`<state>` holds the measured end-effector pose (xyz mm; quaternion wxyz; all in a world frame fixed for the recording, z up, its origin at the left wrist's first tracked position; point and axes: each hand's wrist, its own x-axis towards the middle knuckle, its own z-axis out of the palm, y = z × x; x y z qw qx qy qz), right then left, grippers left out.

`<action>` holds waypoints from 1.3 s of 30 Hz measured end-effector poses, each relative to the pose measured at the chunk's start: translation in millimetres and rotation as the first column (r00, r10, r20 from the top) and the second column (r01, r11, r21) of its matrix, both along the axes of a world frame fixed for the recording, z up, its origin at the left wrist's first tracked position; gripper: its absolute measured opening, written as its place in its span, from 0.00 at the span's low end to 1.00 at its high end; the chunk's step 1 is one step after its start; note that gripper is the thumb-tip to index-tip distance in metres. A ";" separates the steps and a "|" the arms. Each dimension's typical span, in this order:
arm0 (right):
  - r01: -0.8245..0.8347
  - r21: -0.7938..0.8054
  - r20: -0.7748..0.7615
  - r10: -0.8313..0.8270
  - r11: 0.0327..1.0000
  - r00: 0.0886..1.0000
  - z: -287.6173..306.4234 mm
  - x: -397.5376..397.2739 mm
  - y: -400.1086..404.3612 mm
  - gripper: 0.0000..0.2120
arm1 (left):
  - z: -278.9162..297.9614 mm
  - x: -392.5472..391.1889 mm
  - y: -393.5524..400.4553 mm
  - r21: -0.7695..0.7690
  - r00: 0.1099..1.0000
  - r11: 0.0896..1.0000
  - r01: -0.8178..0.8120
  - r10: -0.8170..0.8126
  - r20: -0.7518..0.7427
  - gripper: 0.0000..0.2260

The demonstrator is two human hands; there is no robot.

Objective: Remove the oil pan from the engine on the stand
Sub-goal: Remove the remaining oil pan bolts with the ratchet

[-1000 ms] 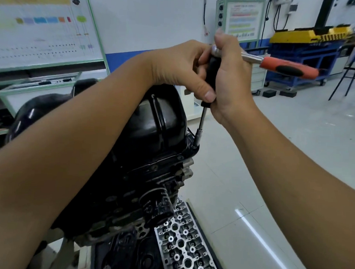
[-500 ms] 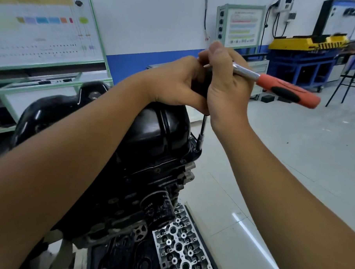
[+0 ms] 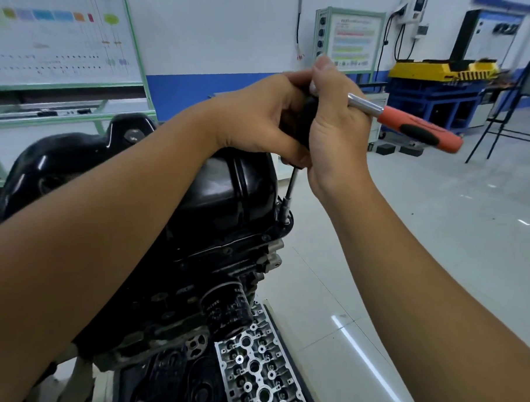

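**A:** Head view, looking down. What sits at centre?

**B:** Glossy black oil pan (image 3: 222,186), on top of an upturned engine (image 3: 193,276) on the stand, still seated on its flange. At 5 o'clock of the pan, a black oil filter (image 3: 225,305); below that, at 6 o'clock of the frame, a silver cylinder head (image 3: 256,370) lying on the floor.

**A:** And the hands?

**B:** Both raised together just above the pan's 1 o'clock corner. Left hand (image 3: 258,124) curled round a dark tool head, thumb reaching down across it. Right hand (image 3: 337,125) wrapped round the same spot from the other side, fingers closed over the ratchet (image 3: 412,128). Orange-and-black handle sticking out toward 3 o'clock, clear of both hands.

**A:** Anything between tool and pan?

**B:** Thin extension bar (image 3: 291,186) dropping from under the hands, slightly tilted, ending in a socket (image 3: 285,211) seated on the pan's flange corner.

**A:** Background?

**B:** Whiteboard (image 3: 58,30) at 10 o'clock; blue bench with yellow top (image 3: 439,71) at 2 o'clock.
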<state>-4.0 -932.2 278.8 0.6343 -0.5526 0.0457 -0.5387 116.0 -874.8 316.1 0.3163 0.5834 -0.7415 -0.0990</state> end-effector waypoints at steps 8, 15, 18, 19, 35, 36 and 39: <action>0.004 0.004 0.054 -0.005 1.000 0.999 -1.1 2.1 0.5 0.14 | 0.3 -0.6 0.7 -0.004 0.999 0.999 0.048 -0.048 0.019 0.15; 0.108 0.012 0.012 -0.108 0.994 0.994 -2.3 -1.8 9.1 0.12 | 2.7 -0.8 0.9 -0.022 0.995 1.000 0.015 -0.013 0.096 0.13; 0.131 0.023 0.010 -0.131 0.991 0.991 -3.7 -1.8 10.3 0.11 | 2.3 -0.7 0.2 -0.016 0.996 1.000 -0.019 0.021 0.083 0.14; 0.132 0.023 0.011 -0.133 0.991 0.991 -4.1 -1.7 9.8 0.11 | 2.0 0.1 -1.1 -0.009 0.996 0.999 -0.035 0.035 0.077 0.14; 0.013 -0.010 0.061 -0.012 1.000 0.998 -6.7 -4.6 4.7 0.12 | 4.4 2.6 -4.2 0.088 1.000 0.996 -0.025 0.026 -0.011 0.21; 0.001 -0.009 0.066 -0.001 1.000 0.998 -6.4 -5.1 5.2 0.11 | 4.4 3.1 -4.4 0.086 0.999 0.996 -0.032 0.032 -0.006 0.20; -0.015 -0.011 0.077 0.016 1.000 0.997 -5.9 -6.5 6.1 0.10 | 3.9 3.8 -3.8 0.087 0.999 0.996 -0.035 0.036 -0.006 0.20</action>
